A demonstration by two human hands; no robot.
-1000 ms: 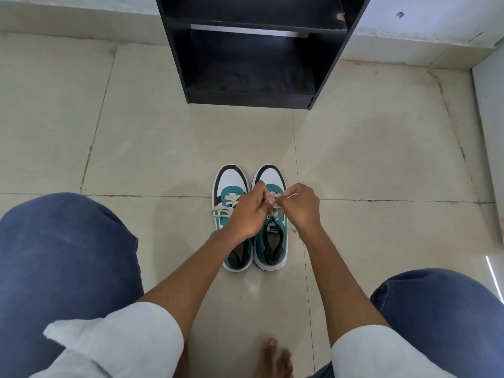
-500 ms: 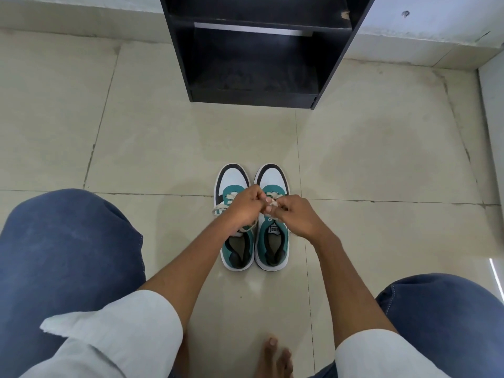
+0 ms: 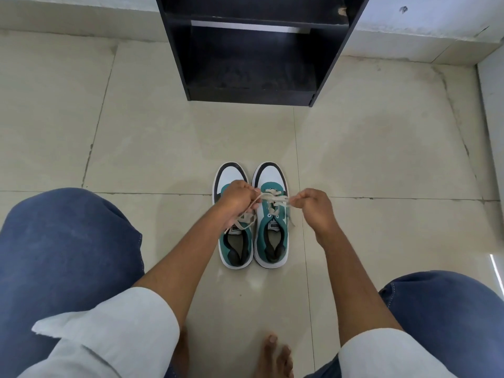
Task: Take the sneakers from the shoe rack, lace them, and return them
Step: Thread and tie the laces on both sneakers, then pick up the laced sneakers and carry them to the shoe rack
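Two teal, white and black sneakers stand side by side on the floor, toes toward the rack: the left sneaker [image 3: 236, 246] and the right sneaker [image 3: 271, 238]. A cream lace [image 3: 272, 199] crosses the right sneaker's eyelets. My left hand [image 3: 236, 203] hovers over the left sneaker, pinching one end of that lace. My right hand [image 3: 313, 207], to the right of the right sneaker, pinches the other end. The lace is stretched between both hands. A loose lace loop [image 3: 245, 219] hangs under my left hand.
A black shoe rack [image 3: 253, 50] with bare shelves stands against the wall ahead. My knees in blue jeans [image 3: 62, 255] flank the sneakers. My bare toes [image 3: 275, 356] rest on the beige tiled floor [image 3: 150, 145]. A white wall edge [image 3: 491, 118] is on the right.
My hands were close together over the right sneaker's laces; they have now moved apart sideways, drawing the lace ends taut. The sneakers have stayed in place.
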